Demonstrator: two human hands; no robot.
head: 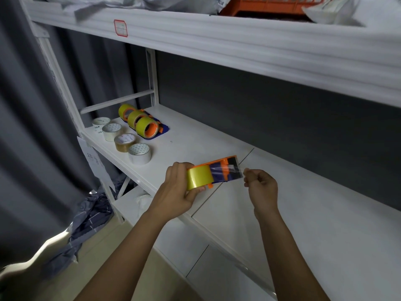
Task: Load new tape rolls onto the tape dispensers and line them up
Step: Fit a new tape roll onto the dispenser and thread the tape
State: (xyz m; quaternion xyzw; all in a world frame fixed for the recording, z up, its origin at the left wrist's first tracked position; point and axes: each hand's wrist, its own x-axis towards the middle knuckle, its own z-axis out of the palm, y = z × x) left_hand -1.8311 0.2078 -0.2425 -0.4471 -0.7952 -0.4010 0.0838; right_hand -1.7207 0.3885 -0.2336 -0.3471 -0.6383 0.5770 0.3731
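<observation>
Over a white shelf (303, 203) against a dark wall (282, 101), left hand (178, 190) grips a dispenser (214, 170); right hand (260, 185) pinches its tape (235, 169).

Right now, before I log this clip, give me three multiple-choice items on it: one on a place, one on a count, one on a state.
1. Where do the loaded dispensers stand?
A. far left of the shelf
B. top shelf
C. floor

2. How many spare tape rolls lie flat beside them?
A. two
B. four
C. six

3. What is the right hand doing?
A. resting flat on the shelf
B. pinching the clear tape end
C. holding a spare roll

Answers:
1 A, they line up on the white shelf near its left post.
2 B, four rolls in a row.
3 B, its fingertips grip the tape pulled from the dispenser that the left hand holds.
</observation>
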